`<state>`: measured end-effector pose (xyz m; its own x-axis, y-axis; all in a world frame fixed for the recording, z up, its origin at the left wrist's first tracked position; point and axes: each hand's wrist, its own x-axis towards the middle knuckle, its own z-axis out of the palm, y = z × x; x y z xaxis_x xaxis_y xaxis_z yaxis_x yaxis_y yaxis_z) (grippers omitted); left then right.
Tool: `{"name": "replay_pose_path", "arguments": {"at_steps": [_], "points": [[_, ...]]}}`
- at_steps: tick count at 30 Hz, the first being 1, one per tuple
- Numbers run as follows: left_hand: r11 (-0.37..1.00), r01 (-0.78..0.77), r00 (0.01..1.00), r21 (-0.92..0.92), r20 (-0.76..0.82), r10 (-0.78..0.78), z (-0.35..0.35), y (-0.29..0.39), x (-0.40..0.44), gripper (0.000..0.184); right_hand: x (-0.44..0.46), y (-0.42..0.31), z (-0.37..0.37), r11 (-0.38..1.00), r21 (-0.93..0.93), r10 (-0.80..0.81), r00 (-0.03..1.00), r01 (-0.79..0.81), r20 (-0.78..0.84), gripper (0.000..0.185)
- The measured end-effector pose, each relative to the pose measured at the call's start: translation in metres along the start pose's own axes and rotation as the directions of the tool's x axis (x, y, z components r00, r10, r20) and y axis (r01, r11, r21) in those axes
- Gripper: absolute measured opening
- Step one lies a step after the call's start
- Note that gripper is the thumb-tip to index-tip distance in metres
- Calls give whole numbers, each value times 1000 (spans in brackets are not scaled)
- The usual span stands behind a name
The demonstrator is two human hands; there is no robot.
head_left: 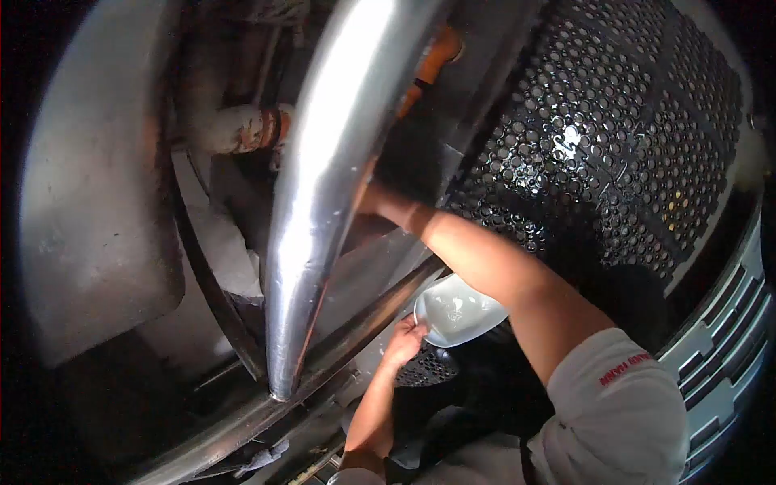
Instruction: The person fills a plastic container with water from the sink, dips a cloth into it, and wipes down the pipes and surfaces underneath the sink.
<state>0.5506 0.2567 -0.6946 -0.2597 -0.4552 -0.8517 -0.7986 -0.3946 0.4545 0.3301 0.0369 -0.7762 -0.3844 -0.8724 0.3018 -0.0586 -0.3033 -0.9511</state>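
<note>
My left hand (403, 343) grips the rim of a white plastic bowl (459, 314), its fingers closed on the edge. The bowl is tilted, and part of it is hidden behind my right forearm. Something pale and shiny shows inside, too unclear to name. Past a metal ledge, my right arm reaches left and in behind a thick shiny metal pipe (323, 178). Only the wrist and the back part of my right hand (377, 200) show; the fingers are hidden by the pipe.
A wet black perforated rubber mat (558, 137) covers the floor on the right. Orange pipe fittings (440, 55) are behind the shiny pipe. A large metal panel (101, 186) stands at left. A metal ledge (368, 327) runs diagonally below. A slatted grey panel (723, 339) is at lower right.
</note>
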Motion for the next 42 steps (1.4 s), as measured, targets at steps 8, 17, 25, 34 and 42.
{"name": "replay_pose_path", "arguments": {"at_steps": [8,17,25,34,42], "points": [[999,42,994,-30,-102,-45,-4,2,-20,27,-38,123,-11,888,-454,106,993,-68,60,31],[997,21,996,76,-87,-14,17,57,-27,23,-106,-18,-52,952,-82,293,956,-293,-15,25],[993,0,997,118,-70,8,11,26,-2,24,-77,-117,-69,991,-22,136,984,-134,116,25],[987,5,998,161,-64,5,14,29,-4,29,-89,-32,-36,982,-132,126,991,-131,-49,18],[997,17,1000,69,22,-19,6,16,2,31,-79,5,-51,975,-204,102,992,-87,68,24]]}}
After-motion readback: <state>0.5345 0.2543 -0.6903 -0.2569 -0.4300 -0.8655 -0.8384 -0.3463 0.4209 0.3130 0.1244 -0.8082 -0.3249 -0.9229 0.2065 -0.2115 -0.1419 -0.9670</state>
